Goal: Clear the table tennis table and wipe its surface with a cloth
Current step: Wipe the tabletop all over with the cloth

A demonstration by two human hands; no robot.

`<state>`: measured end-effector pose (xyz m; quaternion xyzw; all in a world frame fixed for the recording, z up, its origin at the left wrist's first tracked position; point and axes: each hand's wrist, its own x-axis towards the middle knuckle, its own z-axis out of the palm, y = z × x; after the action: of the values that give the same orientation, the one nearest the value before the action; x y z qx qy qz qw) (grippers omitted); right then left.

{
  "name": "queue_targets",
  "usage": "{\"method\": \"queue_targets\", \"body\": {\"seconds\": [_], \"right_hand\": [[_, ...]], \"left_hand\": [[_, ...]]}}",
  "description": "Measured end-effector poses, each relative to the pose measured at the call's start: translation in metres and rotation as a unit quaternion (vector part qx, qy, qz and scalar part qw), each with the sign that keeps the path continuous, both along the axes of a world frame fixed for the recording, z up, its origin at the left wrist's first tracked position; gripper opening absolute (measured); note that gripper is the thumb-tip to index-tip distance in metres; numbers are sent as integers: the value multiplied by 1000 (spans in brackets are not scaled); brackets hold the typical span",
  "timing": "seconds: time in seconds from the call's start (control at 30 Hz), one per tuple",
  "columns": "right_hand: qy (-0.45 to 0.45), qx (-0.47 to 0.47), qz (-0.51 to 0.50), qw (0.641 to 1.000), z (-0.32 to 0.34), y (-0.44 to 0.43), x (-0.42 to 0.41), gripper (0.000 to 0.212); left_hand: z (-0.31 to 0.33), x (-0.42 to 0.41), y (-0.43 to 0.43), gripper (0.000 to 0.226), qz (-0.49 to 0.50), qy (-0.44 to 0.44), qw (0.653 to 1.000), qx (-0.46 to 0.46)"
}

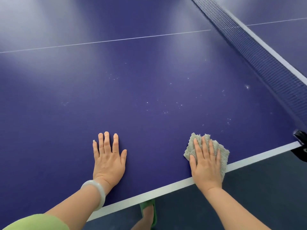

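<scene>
The blue table tennis table (149,72) fills most of the view, with small white specks scattered over its middle. My left hand (108,158) lies flat on the surface near the white side edge, fingers straight and spread. My right hand (206,165) presses flat on a grey-beige fluffy cloth (196,143) at the table's edge. Part of the cloth hangs over the white border line. A pale bangle sits on my left wrist.
The dark net (259,52) runs diagonally along the right, with its black clamp (300,143) at the table's side edge. Below the edge lies dark floor (257,188), where my foot in a green slipper (147,211) shows.
</scene>
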<state>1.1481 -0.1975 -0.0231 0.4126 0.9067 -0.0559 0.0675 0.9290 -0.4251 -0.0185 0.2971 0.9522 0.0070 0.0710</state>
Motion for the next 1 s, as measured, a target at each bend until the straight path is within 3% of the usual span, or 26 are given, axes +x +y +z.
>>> {"method": "queue_targets", "body": {"seconds": [0.13, 0.27, 0.37, 0.53, 0.7, 0.77, 0.9, 1.0], "right_hand": [[11, 2, 0, 1000, 1, -1, -1, 63], [14, -9, 41, 999, 2, 9, 4, 62], [12, -25, 70, 997, 0, 33, 25, 62], [-9, -42, -76, 996, 2, 105, 60, 60], [2, -78, -263, 962, 15, 124, -3, 60], [19, -60, -194, 979, 11, 91, -29, 61], [51, -31, 43, 997, 2, 40, -22, 62], [24, -4, 8, 1000, 0, 84, 13, 58]], "left_hand": [[9, 5, 30, 61, 7, -35, 999, 39], [14, 36, 101, 57, -215, -17, 972, 92], [8, 53, 138, 64, -232, -29, 972, 33], [1, 61, 145, 66, -205, -20, 978, 14], [4, 61, 146, 65, -206, -25, 978, 11], [5, 61, 146, 65, -207, -30, 978, 9], [4, 60, 147, 65, -210, -32, 977, 24], [6, 60, 148, 65, -209, -27, 977, 23]]}}
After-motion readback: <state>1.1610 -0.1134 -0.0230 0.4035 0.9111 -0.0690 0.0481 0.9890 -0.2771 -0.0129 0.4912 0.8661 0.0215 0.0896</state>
